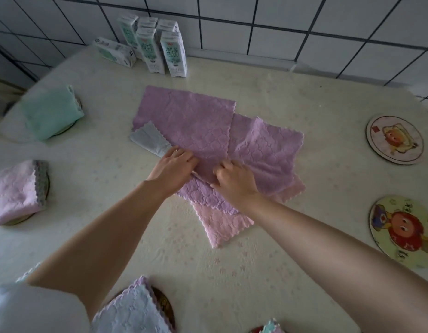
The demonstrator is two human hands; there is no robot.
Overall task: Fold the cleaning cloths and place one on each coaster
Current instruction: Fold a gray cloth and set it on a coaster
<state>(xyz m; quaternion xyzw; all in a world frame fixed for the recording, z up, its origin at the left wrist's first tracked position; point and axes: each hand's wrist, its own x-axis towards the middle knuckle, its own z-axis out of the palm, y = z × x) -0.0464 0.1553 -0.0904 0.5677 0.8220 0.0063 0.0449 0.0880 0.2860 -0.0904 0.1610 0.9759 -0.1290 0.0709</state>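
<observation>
1. In the middle of the table (268, 272), we've got a loose pile of cloths, none folded yet: a purple cloth (189, 121) on top, a second purple cloth (263, 150) overlapping it on the right, a pink cloth (222, 224) sticking out at the near side, and a grey cloth (148, 138) w/ just a corner showing on the left.
2. L hand (173, 164): fingers straight and held together, lying flat on the near edge of the purple cloth, right beside the grey corner.
3. R hand (234, 181): fingers curled, pinching the purple cloth at its near corner. The two hands are close, nearly touching.
4. Left side of table: a folded green cloth (52, 111) sits on a coaster, only the rim (77, 104) peeking out. Nearer us, a folded pink cloth w/ grey trim (13, 191) covers another coaster.
5. Near edge: a folded whitish cloth (131, 308) on a dark coaster (165, 306), partly hidden by our L forearm. One more cloth corner (268, 329) shows at the bottom edge; we can't tell what's under it.
6. Right side: two round cartoon coasters, far one (394, 139) and near one (402, 230), both bare, well apart from the pile.
7. Back of table: milk cartons (160, 46) standing by the tiled wall (280, 18), one lying flat beside them.
</observation>
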